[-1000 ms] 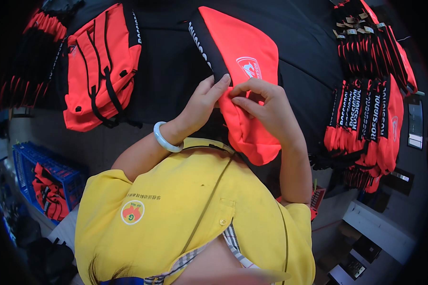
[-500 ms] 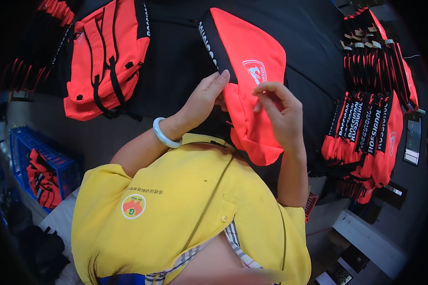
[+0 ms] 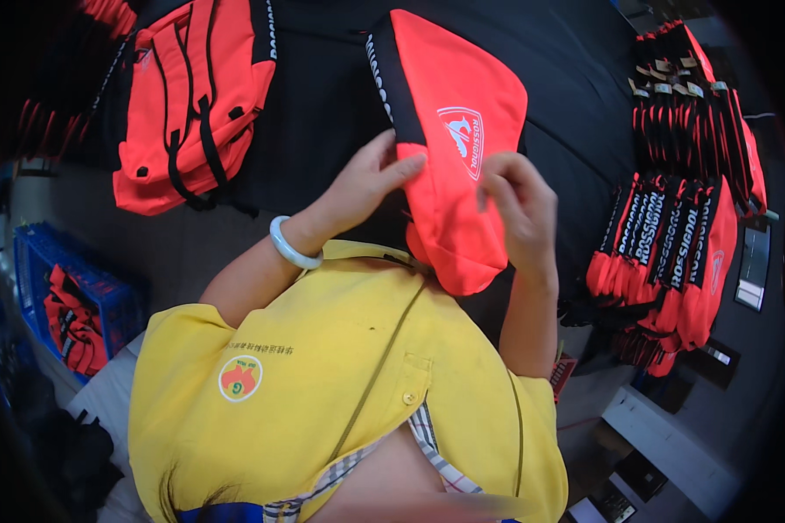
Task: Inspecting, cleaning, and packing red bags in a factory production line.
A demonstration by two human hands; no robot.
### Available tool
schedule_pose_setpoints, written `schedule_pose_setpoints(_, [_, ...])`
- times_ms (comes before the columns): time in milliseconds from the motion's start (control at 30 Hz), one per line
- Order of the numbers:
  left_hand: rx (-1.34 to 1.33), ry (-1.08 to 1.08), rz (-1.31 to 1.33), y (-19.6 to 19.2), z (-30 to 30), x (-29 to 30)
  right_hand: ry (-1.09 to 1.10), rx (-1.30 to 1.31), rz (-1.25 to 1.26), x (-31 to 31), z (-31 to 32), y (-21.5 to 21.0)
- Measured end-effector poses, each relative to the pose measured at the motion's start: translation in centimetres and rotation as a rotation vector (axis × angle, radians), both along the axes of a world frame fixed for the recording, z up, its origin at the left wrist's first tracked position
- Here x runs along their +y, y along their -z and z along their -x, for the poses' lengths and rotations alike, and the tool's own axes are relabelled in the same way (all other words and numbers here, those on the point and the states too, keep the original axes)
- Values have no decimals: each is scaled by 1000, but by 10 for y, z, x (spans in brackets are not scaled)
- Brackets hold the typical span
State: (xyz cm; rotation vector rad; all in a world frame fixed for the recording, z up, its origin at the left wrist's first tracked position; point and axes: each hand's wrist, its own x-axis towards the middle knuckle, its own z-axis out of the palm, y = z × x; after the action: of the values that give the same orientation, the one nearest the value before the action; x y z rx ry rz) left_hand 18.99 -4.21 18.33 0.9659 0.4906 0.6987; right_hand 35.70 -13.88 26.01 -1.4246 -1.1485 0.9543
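A bright red bag (image 3: 462,78) with a black side panel and a pale crest lies in front of me, its narrower end toward my chest. My left hand (image 3: 368,181) grips its left edge, thumb on top and the other fingers partly hidden behind the fabric. Above the bag's right side is my right hand (image 3: 519,205), its fingers curled in toward the thumb and slightly blurred. Whether anything small sits between those fingertips cannot be made out. On my left wrist is a pale bangle (image 3: 290,244).
A red backpack (image 3: 187,113) with black straps lies left on the black-covered table (image 3: 323,52). Stacked red and black bags (image 3: 663,253) stand at the right, with more tagged ones (image 3: 685,122) behind. A blue crate (image 3: 118,305) holding red pieces is at the lower left.
My right hand has lifted off the crest and moved slightly right, uncovering it. The bag has shifted a little, and my left hand has slid slightly down its edge.
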Motion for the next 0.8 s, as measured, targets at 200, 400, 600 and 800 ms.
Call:
schedule_pose_setpoints(200, [602,-336,9,143,67,56,-304,172,-67,-50,10,46])
schedule_pose_setpoints(400, [787,-199,171,158,114,36,-196,219,182,-93,39,98])
schedule_pose_setpoints(600, [615,-164,205,152,98,38,13,341,367,-120,36,120])
schedule_pose_setpoints(800, [798,-334,12,204,64,75,182,-52,1013,-158,23,212])
